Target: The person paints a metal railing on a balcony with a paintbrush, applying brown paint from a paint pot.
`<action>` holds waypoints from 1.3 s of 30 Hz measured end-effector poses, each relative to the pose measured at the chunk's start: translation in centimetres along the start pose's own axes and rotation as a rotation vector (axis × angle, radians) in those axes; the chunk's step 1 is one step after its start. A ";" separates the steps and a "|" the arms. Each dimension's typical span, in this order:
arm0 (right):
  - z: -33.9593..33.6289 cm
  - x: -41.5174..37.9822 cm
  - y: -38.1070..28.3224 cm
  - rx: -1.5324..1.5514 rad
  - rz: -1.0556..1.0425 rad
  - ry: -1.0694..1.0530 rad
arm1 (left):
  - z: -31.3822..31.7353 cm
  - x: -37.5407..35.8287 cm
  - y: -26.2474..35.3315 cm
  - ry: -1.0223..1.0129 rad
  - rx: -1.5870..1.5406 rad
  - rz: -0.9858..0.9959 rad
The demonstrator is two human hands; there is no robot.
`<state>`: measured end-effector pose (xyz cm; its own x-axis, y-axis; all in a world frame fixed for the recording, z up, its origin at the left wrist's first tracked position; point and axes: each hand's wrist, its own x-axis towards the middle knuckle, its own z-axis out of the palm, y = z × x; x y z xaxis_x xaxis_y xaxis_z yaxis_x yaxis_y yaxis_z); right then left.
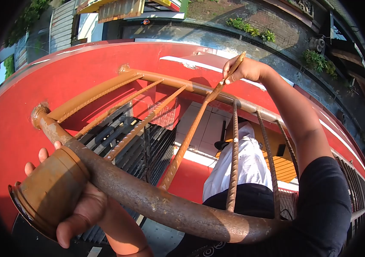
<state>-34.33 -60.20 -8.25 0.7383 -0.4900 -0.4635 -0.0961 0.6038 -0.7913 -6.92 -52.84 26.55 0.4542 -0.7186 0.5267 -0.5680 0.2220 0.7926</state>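
Head view: right hand (247, 70) holds one brush (236, 64).

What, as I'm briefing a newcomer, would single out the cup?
From the red wall, follow the thick, rusty rail. Beside it, the left hand holds the brown cup, short and wide, unlike the long, thin bars.

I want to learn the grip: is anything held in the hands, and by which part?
The right hand holds the brush by its handle; the left hand holds the cup around its side.
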 end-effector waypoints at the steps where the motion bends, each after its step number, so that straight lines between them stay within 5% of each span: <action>1: 0.2 0.3 0.1 -0.026 0.023 0.025 | 0.0 0.0 0.0 0.000 0.005 -0.002; 6: 3.9 -1.5 -4.9 -0.162 -0.194 -0.034 | 1.0 0.0 0.3 0.060 0.153 0.005; 16: 8.2 -5.0 -14.6 -0.074 -0.668 -0.282 | 0.2 -0.1 0.0 0.010 -0.032 -0.003; 24: 8.6 -4.6 -15.1 0.196 -0.743 -0.341 | 0.2 -0.1 0.1 0.007 -0.060 -0.034; 31: 8.3 -2.7 -11.9 0.331 -0.551 -0.393 | -0.6 0.1 0.0 -0.063 -0.076 -0.060; 39: 7.5 -3.1 -9.8 0.330 -0.529 -0.233 | 0.2 -0.1 0.1 0.000 -0.065 -0.033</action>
<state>-30.67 -59.89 3.98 0.7585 -0.6466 0.0819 0.5011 0.4981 -0.7077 -7.17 -52.85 26.52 0.4718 -0.7260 0.5003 -0.5074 0.2405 0.8274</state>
